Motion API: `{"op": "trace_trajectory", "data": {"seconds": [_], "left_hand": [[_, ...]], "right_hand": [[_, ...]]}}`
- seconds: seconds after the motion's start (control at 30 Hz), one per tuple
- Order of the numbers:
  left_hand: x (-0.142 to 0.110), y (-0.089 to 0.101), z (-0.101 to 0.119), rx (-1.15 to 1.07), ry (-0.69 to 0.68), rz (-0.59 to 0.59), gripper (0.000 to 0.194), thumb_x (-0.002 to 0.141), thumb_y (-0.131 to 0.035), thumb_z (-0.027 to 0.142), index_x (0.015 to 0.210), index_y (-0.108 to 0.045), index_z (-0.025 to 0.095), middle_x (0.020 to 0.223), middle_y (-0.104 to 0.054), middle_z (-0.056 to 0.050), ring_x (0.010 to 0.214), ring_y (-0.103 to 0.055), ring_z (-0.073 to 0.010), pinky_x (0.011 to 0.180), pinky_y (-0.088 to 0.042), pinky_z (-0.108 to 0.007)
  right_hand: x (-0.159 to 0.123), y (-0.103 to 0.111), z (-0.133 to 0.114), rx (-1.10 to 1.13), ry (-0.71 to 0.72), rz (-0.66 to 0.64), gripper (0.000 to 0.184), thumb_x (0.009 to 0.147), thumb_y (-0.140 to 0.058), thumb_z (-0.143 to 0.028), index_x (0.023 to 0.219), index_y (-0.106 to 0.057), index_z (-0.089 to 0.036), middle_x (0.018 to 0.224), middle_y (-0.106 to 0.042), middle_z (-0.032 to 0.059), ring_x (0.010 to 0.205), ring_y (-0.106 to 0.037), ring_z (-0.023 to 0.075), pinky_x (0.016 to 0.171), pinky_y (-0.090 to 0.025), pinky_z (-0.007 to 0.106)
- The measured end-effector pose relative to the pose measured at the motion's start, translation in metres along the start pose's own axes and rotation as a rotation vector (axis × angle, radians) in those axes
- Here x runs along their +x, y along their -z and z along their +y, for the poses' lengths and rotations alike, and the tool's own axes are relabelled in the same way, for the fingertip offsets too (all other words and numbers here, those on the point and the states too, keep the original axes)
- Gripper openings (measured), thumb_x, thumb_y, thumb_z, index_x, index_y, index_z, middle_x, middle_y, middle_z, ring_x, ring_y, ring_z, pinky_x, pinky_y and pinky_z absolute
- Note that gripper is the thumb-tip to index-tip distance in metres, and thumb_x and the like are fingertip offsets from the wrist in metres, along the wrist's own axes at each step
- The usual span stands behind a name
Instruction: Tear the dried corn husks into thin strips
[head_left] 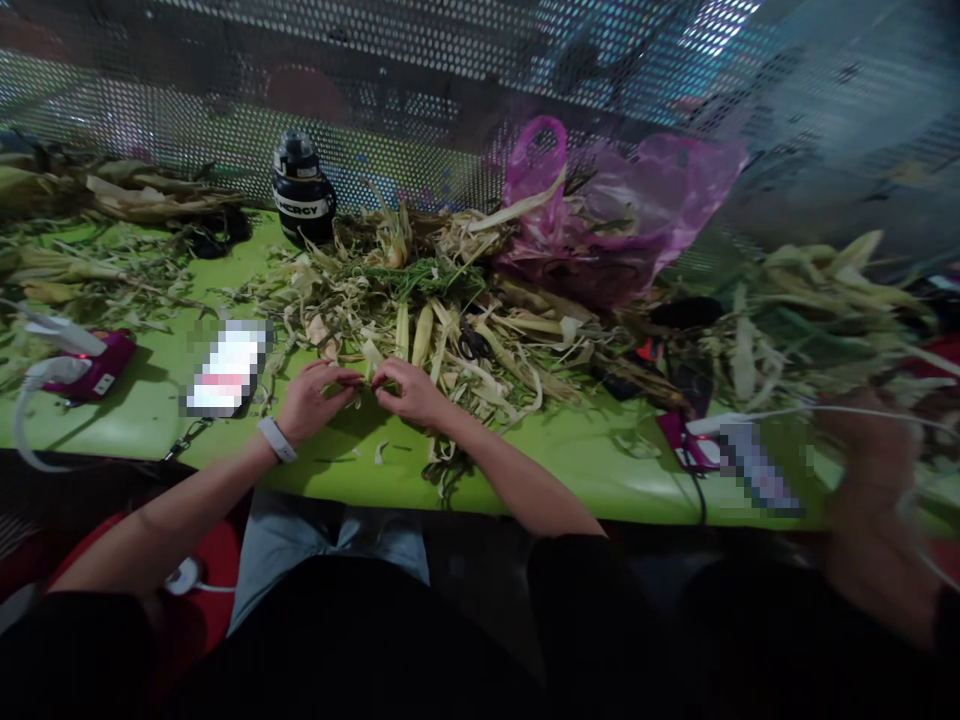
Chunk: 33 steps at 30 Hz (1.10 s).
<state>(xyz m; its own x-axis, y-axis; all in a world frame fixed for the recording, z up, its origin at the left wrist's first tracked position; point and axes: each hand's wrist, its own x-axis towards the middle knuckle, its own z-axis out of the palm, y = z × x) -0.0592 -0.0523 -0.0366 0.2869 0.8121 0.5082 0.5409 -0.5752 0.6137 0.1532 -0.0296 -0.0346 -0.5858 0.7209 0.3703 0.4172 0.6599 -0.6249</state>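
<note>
Close together over the near part of the green table, my left hand and my right hand are both closed in a pinch. Between their fingertips is a small pale strip of corn husk, mostly hidden by the fingers. Just beyond them lies a heap of torn corn husks, with green stems on top. Long husk-covered pieces point toward my right hand. Black-handled scissors rest among the husks. A few scraps lie on the table below my hands.
A lit phone is left of my hands, near a purple power adapter. Behind stand a dark bottle and a pink plastic bag. At right are another adapter, a phone and another person's blurred arm.
</note>
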Motion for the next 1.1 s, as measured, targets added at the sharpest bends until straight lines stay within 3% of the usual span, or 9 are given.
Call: {"op": "trace_trajectory", "data": {"seconds": [0.33,0.5,0.77,0.93,1.1], "left_hand": [[-0.001,-0.002,-0.003,0.000,0.023,-0.021,0.018,0.081,-0.064,0.032,0.094,-0.071,0.021,0.089,-0.075,-0.002,0.084,-0.069,-0.0174,0.103,-0.043,-0.040],[0.000,-0.003,-0.003,-0.025,-0.009,0.000,0.018,0.080,-0.064,0.029,0.093,-0.072,0.018,0.087,-0.075,-0.004,0.079,-0.069,-0.0165,0.102,-0.043,-0.039],[0.001,0.001,0.000,-0.040,0.054,-0.054,0.020,0.081,-0.063,0.028,0.094,-0.073,0.017,0.088,-0.075,-0.004,0.082,-0.067,-0.0173,0.101,-0.043,-0.038],[-0.001,0.005,0.002,-0.140,0.176,-0.119,0.023,0.081,-0.063,0.028,0.095,-0.074,0.014,0.093,-0.074,-0.009,0.087,-0.066,-0.0200,0.082,-0.050,-0.032],[0.000,0.014,0.003,-0.103,0.348,-0.080,0.021,0.078,-0.064,0.028,0.090,-0.075,0.015,0.091,-0.074,-0.008,0.087,-0.067,-0.0222,0.086,-0.049,-0.035]], "right_hand": [[0.001,-0.001,0.000,-0.049,-0.036,-0.065,0.021,0.079,-0.061,-0.033,0.089,-0.056,-0.016,0.089,-0.058,0.0062,0.085,-0.053,0.0193,0.077,-0.042,0.032],[0.001,-0.004,0.004,-0.081,-0.007,-0.053,0.017,0.082,-0.058,-0.030,0.091,-0.056,-0.016,0.089,-0.058,0.0064,0.084,-0.053,0.0187,0.076,-0.041,0.030],[0.001,-0.002,0.008,-0.104,0.116,-0.065,0.009,0.090,-0.048,-0.021,0.086,-0.055,-0.017,0.092,-0.059,0.0090,0.091,-0.053,0.0203,0.082,-0.043,0.034],[-0.001,0.004,0.003,-0.117,0.111,-0.022,0.009,0.087,-0.051,-0.020,0.078,-0.052,-0.018,0.096,-0.058,0.0106,0.094,-0.052,0.0203,0.086,-0.043,0.036],[-0.003,0.010,-0.003,-0.226,0.122,0.027,0.011,0.080,-0.053,-0.013,0.071,-0.049,-0.019,0.097,-0.057,0.0103,0.095,-0.051,0.0208,0.088,-0.042,0.037]]}}
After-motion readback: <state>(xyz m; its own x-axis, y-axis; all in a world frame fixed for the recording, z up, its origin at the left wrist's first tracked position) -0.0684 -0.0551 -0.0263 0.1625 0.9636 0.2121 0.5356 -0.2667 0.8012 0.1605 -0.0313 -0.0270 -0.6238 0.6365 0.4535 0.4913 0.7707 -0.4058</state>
